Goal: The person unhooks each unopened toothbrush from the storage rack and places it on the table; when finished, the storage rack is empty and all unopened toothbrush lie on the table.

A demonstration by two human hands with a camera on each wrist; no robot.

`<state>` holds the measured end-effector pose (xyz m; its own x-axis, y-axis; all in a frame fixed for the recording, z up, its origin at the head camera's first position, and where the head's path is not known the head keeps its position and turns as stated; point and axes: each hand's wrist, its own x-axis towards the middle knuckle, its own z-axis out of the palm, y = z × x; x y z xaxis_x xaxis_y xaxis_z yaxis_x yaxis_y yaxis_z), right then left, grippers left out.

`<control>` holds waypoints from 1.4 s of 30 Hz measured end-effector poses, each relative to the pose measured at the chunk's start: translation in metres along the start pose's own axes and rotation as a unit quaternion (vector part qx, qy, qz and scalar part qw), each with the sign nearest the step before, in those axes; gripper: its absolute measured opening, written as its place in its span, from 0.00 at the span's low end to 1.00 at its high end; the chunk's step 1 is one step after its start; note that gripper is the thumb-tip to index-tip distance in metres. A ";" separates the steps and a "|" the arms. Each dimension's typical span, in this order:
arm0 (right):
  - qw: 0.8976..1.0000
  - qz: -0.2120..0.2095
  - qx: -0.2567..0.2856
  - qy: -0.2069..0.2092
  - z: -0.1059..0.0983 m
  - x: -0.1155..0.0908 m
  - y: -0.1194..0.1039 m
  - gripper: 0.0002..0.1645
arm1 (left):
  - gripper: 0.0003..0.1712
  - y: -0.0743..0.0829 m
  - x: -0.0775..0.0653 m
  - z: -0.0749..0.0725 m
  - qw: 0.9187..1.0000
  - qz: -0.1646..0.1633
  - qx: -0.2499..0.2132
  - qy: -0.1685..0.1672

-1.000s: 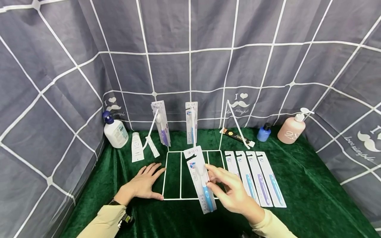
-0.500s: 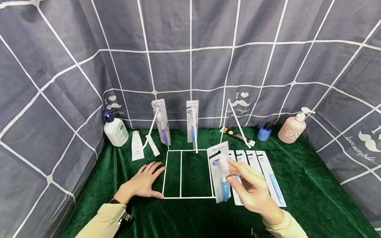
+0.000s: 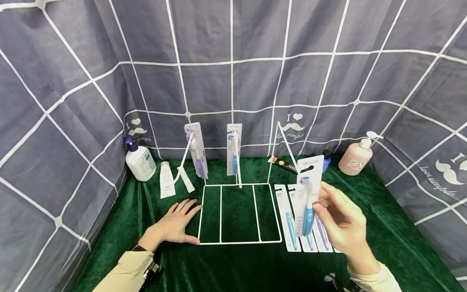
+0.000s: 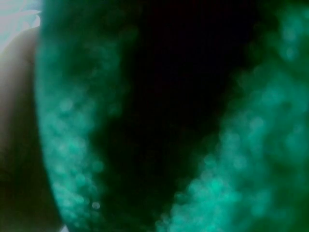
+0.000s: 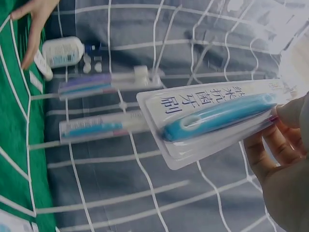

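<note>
My right hand (image 3: pixel 343 223) pinches the right edge of a packaged toothbrush (image 3: pixel 308 196) with a blue handle, holding it up so that it overlaps a row of similar packs. The right wrist view shows the blue handle (image 5: pixel 217 116) under clear plastic, fingers at the other end. My left hand (image 3: pixel 173 225) rests with spread fingers on the green cloth, its thumb at the near left corner of a white wire rack (image 3: pixel 238 243). On the rack hang a purple toothbrush pack (image 3: pixel 197 151) at the left and a blue one (image 3: pixel 234 150) in the middle.
Several toothbrush packs (image 3: pixel 286 219) lie right of the rack. Behind stand a white pump bottle (image 3: pixel 141 164), white tubes (image 3: pixel 167 180), a black tube (image 3: pixel 283 164), a blue bottle (image 3: pixel 326 163) and a pink pump bottle (image 3: pixel 354 158). A grey curtain (image 3: pixel 204 32) surrounds the table.
My right hand has carried the toothbrush pack from over the rack's base rightward to over the row of packs, and the pack now leans the other way. My left hand stays put.
</note>
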<state>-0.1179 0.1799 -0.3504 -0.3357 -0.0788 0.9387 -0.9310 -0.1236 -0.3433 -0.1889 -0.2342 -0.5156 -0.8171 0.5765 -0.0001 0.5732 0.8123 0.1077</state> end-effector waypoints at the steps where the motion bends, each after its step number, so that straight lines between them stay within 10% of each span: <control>1: 1.000 0.004 0.002 0.004 -0.004 0.000 0.000 0.23 | 0.65 0.000 0.000 0.000 1.000 0.000 0.000 0.001; 15: 0.995 0.075 -0.016 0.069 -0.059 -0.020 0.012 0.24 | 0.65 -0.003 0.000 0.003 1.000 -0.010 -0.004 -0.011; 27: 0.969 0.213 -0.088 0.088 -0.103 -0.046 0.030 0.28 | 0.65 0.000 0.000 0.001 1.000 -0.008 -0.004 -0.009; 34: 0.940 0.297 -0.143 0.084 -0.126 -0.066 0.045 0.27 | 0.65 -0.002 0.000 0.003 1.000 -0.011 -0.006 -0.011; 42: 0.883 0.387 -0.266 0.017 -0.142 -0.083 0.056 0.27 | 0.65 -0.001 0.000 0.002 1.000 -0.008 -0.008 -0.014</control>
<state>-0.1623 0.3199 -0.4432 -0.8963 0.0956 0.4330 -0.3529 0.4376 -0.8270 -0.1894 -0.2351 -0.5176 -0.8245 0.5651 -0.0301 0.5581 0.8207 0.1227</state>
